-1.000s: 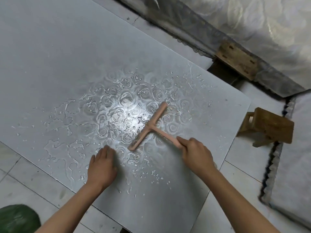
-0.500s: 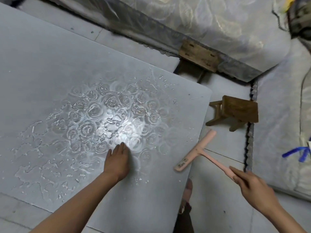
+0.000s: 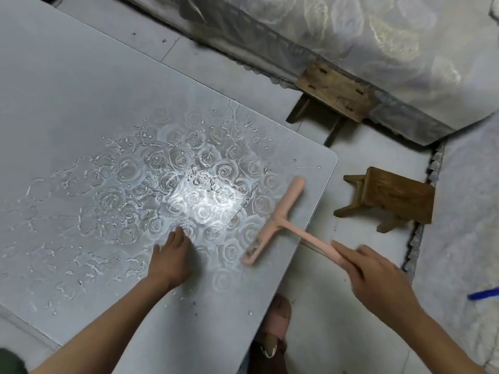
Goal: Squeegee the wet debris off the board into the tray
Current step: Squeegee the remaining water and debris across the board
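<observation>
Returned from beyond the board's right edge, where it hung over the floor half a second ago, the pink T-shaped plastic squeegee [image 3: 275,220] now lies with its blade over the large grey flat board [image 3: 81,103], just inside the right edge. Its handle runs off the board to the right hand [image 3: 378,276]. That hand's fingers [image 3: 348,255] are curled round the handle's end; motion blur hides their exact lie. The left hand [image 3: 170,257] rests flat on the board beside the blade, fingers straight and pressed together, apparently steadying the board.

Step in hand, as judged: resetting the blade between strokes. Whether the blade touches the surface cannot be told. The next stroke calls for carrying the blade further left, behind the wet patch [image 3: 162,190], seating it flat, and drawing it toward the edge where the tray waits. No tray is in view, so the direction is uncertain.

Wet patch: beads and rivulets spread across the board's middle and left, with a bright glare and rose-like swirls showing in the sheen. Small white flecks [image 3: 186,291] lie near the left wrist. Most of the water remains uncleared.

A brown wooden stool [image 3: 397,198] stands on the floor to the right, well apart.
</observation>
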Motion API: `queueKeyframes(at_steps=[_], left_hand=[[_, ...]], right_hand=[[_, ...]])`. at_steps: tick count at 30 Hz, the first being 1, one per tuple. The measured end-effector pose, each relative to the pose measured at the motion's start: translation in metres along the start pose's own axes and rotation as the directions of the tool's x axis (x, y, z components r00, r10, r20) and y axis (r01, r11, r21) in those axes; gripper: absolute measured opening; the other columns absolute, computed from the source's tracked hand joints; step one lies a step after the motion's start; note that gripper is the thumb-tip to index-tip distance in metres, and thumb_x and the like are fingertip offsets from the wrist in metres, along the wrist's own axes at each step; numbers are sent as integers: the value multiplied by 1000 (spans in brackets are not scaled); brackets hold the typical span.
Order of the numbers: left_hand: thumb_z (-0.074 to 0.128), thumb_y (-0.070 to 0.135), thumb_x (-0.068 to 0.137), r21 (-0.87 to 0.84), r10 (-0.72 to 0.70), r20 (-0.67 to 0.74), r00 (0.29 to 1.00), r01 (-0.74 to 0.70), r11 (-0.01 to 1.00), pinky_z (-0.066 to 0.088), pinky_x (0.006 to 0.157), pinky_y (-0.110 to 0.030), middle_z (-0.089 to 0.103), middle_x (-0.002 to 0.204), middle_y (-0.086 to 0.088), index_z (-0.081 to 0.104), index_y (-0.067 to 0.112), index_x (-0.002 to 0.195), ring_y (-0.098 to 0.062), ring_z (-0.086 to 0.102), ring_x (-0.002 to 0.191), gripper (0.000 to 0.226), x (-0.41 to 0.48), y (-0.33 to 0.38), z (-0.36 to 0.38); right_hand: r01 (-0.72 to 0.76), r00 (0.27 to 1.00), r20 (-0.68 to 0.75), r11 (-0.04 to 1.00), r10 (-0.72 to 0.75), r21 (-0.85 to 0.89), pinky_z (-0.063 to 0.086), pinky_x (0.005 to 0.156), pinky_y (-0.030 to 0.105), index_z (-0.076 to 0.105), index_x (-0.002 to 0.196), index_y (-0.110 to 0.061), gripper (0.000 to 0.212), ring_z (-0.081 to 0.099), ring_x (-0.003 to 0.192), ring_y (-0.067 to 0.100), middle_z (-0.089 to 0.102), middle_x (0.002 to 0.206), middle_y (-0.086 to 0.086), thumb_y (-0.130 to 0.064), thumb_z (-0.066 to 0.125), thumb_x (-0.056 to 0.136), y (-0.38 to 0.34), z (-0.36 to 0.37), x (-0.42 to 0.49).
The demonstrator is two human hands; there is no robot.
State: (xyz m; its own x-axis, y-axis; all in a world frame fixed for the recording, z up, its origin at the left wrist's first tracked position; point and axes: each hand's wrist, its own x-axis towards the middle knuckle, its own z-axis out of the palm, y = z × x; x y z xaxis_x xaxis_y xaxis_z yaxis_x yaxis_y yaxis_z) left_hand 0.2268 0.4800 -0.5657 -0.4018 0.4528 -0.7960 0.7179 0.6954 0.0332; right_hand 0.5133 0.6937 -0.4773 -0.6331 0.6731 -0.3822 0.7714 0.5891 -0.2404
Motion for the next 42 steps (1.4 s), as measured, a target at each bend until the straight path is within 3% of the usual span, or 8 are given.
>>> queueKeyframes(at_steps=[3,8,11,19,23,28,35,42], left_hand=[[47,19,93,22,-13,-11,1000,14,1000,15,117,-51,-11,160,-7,12,10,151,-23,-1,149,68,2,-1,0],[49,5,85,-211,-85,-117,989,59,976,15,117,-48,-4,161,1,15,14,152,-20,8,148,76,-3,-7,12],[49,4,83,-288,-228,-244,942,154,945,22,114,-47,6,161,-7,21,9,149,-29,25,142,72,-9,-10,21],[43,14,89,-169,-254,-154,955,228,959,13,118,-43,-1,161,-1,14,12,151,-18,6,148,68,-4,-13,24],[43,21,92,-121,-266,-69,962,256,959,11,118,-46,-8,161,-5,6,11,152,-20,1,149,72,3,-9,24],[43,21,93,-107,-262,-8,965,259,960,9,118,-47,-11,160,-6,5,12,151,-21,0,149,70,4,-10,20],[41,17,93,-123,-271,88,958,281,952,7,119,-50,-12,160,-8,7,11,151,-21,1,149,67,3,-7,4],[44,20,90,-95,-313,11,950,313,945,17,117,-44,33,149,-8,37,11,143,-21,36,136,54,9,20,-53]], right_hand=[[61,996,76,994,-54,-92,30,39,27,69,114,-24,30,56,49,24,49,68,-4,-16,67,85,17,-5,5],[229,962,165,971,-216,-70,41,68,30,35,142,-35,50,60,93,25,51,104,2,-19,44,95,-57,31,78],[324,938,134,946,-319,-16,42,70,32,39,139,-31,49,59,95,28,52,107,6,-14,42,93,-110,32,107],[247,963,166,941,-212,-232,40,59,33,56,123,-43,34,61,86,23,49,81,-8,-33,43,94,-22,-35,122],[367,901,282,926,-330,-90,45,75,35,47,133,-42,36,57,99,28,50,96,1,-35,40,98,-81,-6,148],[543,828,234,833,-510,-105,39,66,34,54,110,-29,18,58,91,31,43,86,1,-33,41,98,-143,5,168],[294,944,195,946,-265,-134,42,68,31,45,133,-49,38,59,99,18,53,94,-10,-37,41,97,-18,-59,142],[-11,984,173,986,40,-164,49,68,38,57,128,-41,36,61,88,24,55,83,-10,-29,52,95,77,-80,113]])
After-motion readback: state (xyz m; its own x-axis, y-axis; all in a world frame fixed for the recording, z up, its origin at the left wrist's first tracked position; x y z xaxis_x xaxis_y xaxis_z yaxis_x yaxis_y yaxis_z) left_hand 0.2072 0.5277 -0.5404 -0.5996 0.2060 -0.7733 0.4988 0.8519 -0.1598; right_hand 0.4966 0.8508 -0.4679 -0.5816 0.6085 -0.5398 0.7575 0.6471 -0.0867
